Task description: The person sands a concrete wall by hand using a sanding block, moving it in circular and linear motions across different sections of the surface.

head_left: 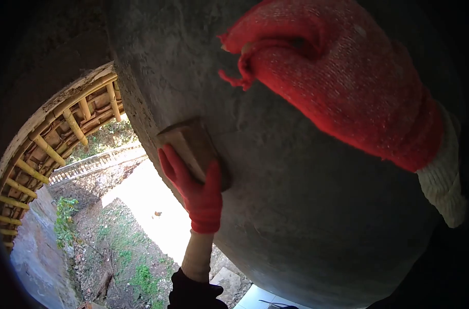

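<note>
A red glove covers my left hand, which grips a brown rectangular wooden block. The block lies against a dark grey plastered wall, close to the wall's rough left edge. My right hand, also in a red glove with a pale cuff, is large and near the camera at the upper right. Its fingers are curled, with a loose red glove tip hanging from it. Whatever it might hold is hidden.
On the left, beyond the wall's edge, is a tiled roof with bamboo rafters. Below lie ground with green plants, a pale balustrade and a bright paved strip. White tiles show at the bottom.
</note>
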Tool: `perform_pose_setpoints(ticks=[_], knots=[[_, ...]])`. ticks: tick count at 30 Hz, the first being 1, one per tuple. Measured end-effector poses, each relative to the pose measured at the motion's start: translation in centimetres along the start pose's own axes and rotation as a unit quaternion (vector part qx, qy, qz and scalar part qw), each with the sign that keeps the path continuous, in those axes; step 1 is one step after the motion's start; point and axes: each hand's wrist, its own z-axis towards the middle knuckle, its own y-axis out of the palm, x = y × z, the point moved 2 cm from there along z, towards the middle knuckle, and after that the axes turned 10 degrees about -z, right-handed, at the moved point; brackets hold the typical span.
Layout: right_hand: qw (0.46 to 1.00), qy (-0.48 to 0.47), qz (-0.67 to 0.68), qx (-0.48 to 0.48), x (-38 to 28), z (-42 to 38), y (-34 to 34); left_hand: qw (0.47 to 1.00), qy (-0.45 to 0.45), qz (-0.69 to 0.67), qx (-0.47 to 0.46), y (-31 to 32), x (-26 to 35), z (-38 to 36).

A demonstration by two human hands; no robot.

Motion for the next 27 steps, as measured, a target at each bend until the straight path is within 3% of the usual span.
perform_pose_setpoints(ticks=[2, 5, 6, 9, 12, 13, 15, 18, 19, 22, 24, 27], knots=[[1.000, -0.016, -0.005, 0.001, 0.0, 1.9, 0.8, 0.985, 0.148, 0.038, -0.078, 0.9, 3.8, -5.0], [1.000, -0.021, -0.012, 0.000, 0.6, 5.4, 2.1, 0.896, 0.375, -0.038, -0.236, 1.7, 3.9, -11.6], [1.000, -0.020, -0.018, -0.001, 0.9, 6.3, 2.4, 0.898, 0.371, -0.042, -0.233, 1.7, 3.4, -11.6], [1.000, -0.016, -0.019, -0.007, 1.5, 7.4, 2.9, 0.982, 0.166, 0.033, -0.082, -0.1, 0.2, -7.6], [1.000, -0.012, -0.015, -0.012, 1.8, 7.4, 3.1, 0.998, -0.060, -0.017, 0.010, -0.8, -1.9, -1.5], [1.000, -0.017, -0.014, -0.011, 1.7, 7.5, 3.1, 0.998, -0.060, -0.012, 0.014, -1.4, -1.7, -2.0], [1.000, -0.019, -0.021, -0.011, 1.5, 7.5, 3.0, 0.996, 0.047, 0.061, -0.034, -0.1, -0.4, -4.1], [1.000, -0.025, -0.014, -0.008, 0.8, 7.1, 3.0, 0.964, 0.244, 0.012, -0.106, 1.4, 3.4, -8.7], [0.999, -0.025, -0.018, -0.009, 0.7, 6.6, 2.8, 0.964, 0.242, 0.000, -0.107, 1.8, 3.3, -8.6], [0.999, -0.034, -0.015, -0.001, 0.1, 4.3, 1.9, 0.978, 0.185, 0.010, -0.091, 0.2, 1.0, -5.3], [0.999, -0.030, -0.020, 0.001, -0.2, 2.2, 0.9, 0.997, -0.063, -0.043, 0.019, -0.7, -2.9, -2.8], [0.999, -0.035, -0.008, 0.003, -1.0, 0.7, 0.7, 0.993, -0.103, -0.035, 0.047, -1.2, -3.6, -2.4]])
